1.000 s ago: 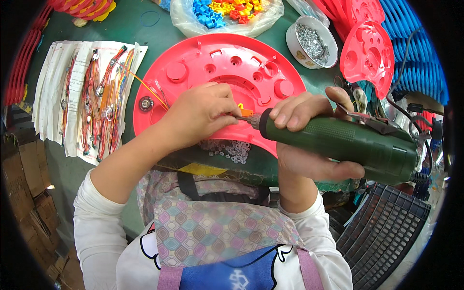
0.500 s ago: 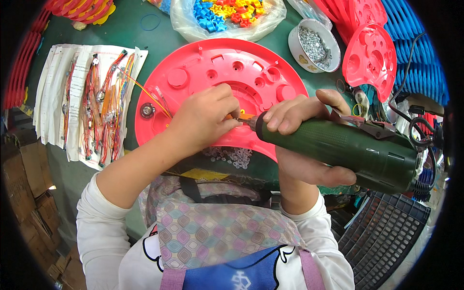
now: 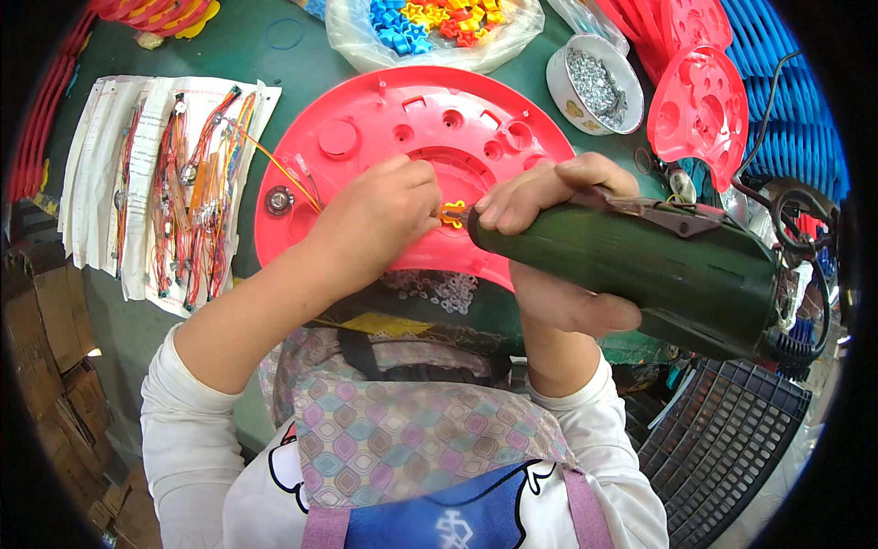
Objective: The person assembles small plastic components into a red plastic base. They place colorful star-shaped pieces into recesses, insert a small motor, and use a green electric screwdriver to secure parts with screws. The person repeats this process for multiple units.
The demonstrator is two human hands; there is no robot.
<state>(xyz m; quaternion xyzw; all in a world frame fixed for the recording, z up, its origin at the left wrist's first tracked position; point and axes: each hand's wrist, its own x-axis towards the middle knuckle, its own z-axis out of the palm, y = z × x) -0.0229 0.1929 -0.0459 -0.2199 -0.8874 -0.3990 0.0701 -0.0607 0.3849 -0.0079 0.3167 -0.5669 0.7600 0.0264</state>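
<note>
My right hand [image 3: 549,197] is wrapped round a dark green electric screwdriver [image 3: 631,274], held nearly level with its tip pointing left. The tip is at a small yellow star-shaped piece [image 3: 454,212] on a red-pink plastic shell [image 3: 315,197]. Just left of that piece is my left hand [image 3: 389,210], fingers curled together above the shell. Whatever they pinch is hidden. Red and yellow wires [image 3: 279,165] run into the shell beside a round metal part [image 3: 279,200] at its left end.
Wire bundles [image 3: 174,201] lie on paper sheets at the left. Behind the shell, a plastic bag [image 3: 352,50] contains colourful star pieces. A white bowl [image 3: 567,96] of screws stands back right, near more red shells [image 3: 700,110] and stacked blue parts [image 3: 786,101]. Small clear rings [image 3: 439,291] lie near the front edge.
The screwdriver and my right hand have shifted slightly left. My left fingers have drawn back a little from the tip, and the yellow star piece now shows more fully.
</note>
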